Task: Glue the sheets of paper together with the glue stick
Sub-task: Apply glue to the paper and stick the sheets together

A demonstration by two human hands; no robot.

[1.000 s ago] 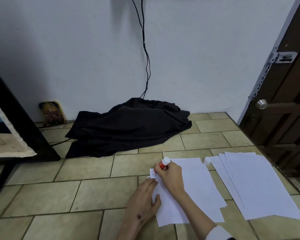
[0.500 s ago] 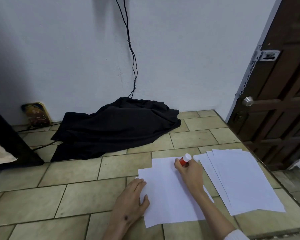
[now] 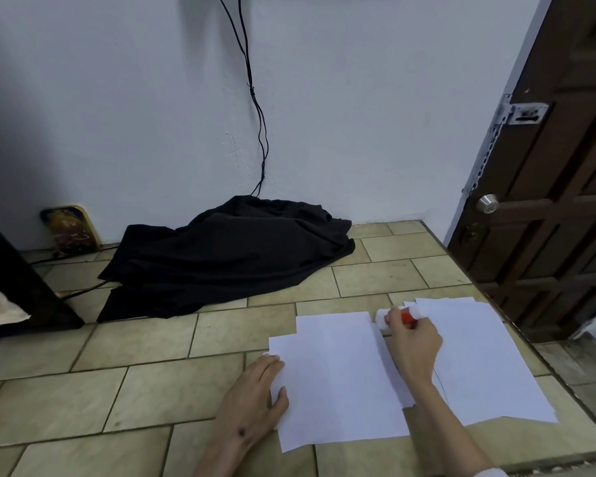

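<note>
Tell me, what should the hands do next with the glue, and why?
Probably bring the glue stick onto the top sheet and rub along its edge. The right hand holds the stick just past that sheet's far corner, off the paper, while the left hand already presses the sheet flat.

Her left hand (image 3: 255, 404) lies flat, palm down, fingers pointing to one o'clock. The right hand (image 3: 414, 346) reaches to twelve o'clock, fingers curled tight in a pinch.

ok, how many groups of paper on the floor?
2. Overlapped sheets under the left hand; fanned stack right of the right hand. Sheet count within each unclear.
</note>
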